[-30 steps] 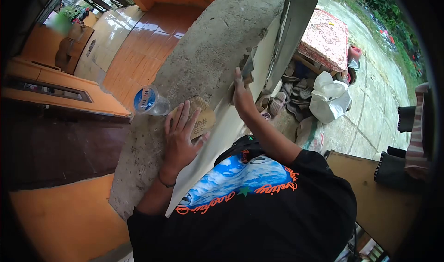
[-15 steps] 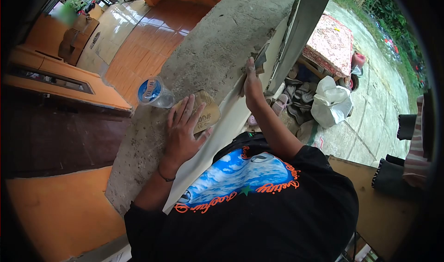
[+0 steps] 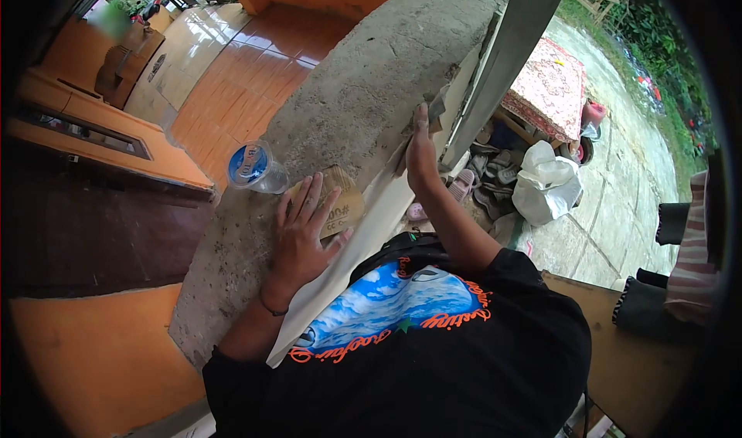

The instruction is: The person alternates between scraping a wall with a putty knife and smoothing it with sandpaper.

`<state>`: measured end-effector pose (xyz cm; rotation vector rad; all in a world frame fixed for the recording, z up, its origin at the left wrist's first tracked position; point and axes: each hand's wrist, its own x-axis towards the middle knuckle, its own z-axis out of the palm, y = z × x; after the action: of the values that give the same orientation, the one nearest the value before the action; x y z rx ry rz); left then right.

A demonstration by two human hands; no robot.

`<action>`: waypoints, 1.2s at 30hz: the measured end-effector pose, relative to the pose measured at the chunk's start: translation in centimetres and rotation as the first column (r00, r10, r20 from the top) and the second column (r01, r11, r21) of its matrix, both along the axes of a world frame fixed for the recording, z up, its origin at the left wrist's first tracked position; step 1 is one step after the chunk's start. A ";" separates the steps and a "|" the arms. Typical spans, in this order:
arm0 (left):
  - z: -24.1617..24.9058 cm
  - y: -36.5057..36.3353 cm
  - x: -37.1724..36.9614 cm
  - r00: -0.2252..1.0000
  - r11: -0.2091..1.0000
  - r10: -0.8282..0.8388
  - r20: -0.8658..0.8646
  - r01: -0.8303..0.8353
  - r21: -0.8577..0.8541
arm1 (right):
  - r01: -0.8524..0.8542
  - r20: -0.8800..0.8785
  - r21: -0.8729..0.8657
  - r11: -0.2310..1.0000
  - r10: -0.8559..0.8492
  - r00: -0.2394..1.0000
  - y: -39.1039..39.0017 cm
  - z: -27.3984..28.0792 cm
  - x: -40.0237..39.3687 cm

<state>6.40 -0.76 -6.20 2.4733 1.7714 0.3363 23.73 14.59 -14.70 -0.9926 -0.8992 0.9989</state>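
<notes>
My left hand (image 3: 303,241) lies flat with its fingers spread. Under its fingertips is a brown sheet of sandpaper (image 3: 337,206) with dark print, resting on the rough concrete ledge (image 3: 340,106). Farther along, my right hand (image 3: 421,156) is closed on a greyish-brown piece of folded sandpaper (image 3: 433,113), pressed against the ledge's pale edge (image 3: 386,202) with the thumb on top. Part of that piece is hidden by the hand. A clear plastic cup with a blue printed lid (image 3: 249,164) stands on the ledge just beyond my left hand.
A grey post (image 3: 506,67) rises beside my right hand. Below on the right are several shoes (image 3: 495,171), a white plastic bag (image 3: 547,183) and a table with a patterned red cover (image 3: 547,86). Orange floor tiles (image 3: 247,67) and a dark brown panel (image 3: 100,229) lie to the left.
The whole view has tilted and shifted slightly. Both hands stay at about the same spots on the ledge, the right one still gripping its sandpaper.
</notes>
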 end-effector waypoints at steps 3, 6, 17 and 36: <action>0.0 0.1 0.1 1.000 1.000 0.007 0.008 -0.007 0.000 | -0.252 -0.395 -0.249 0.935 0.140 0.908 7.2 0.3 5.1; 0.1 0.2 0.2 1.000 1.000 0.013 0.016 -0.013 -0.006 | -0.079 -0.266 -0.177 0.981 0.029 0.964 11.3 1.4 8.3; -0.9 0.0 -0.2 0.999 0.998 0.025 0.044 -0.028 0.060 | -0.127 -0.227 -0.146 0.981 0.092 0.970 5.5 -2.7 4.7; -5.2 1.1 -1.9 0.993 0.951 -0.090 0.076 0.063 0.304 | -0.628 -0.196 -0.373 0.683 0.604 0.772 -29.4 -5.4 -12.5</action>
<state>4.48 0.38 -11.39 2.6678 1.6938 0.7506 11.27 -14.83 -20.11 -1.0216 -1.0198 1.8610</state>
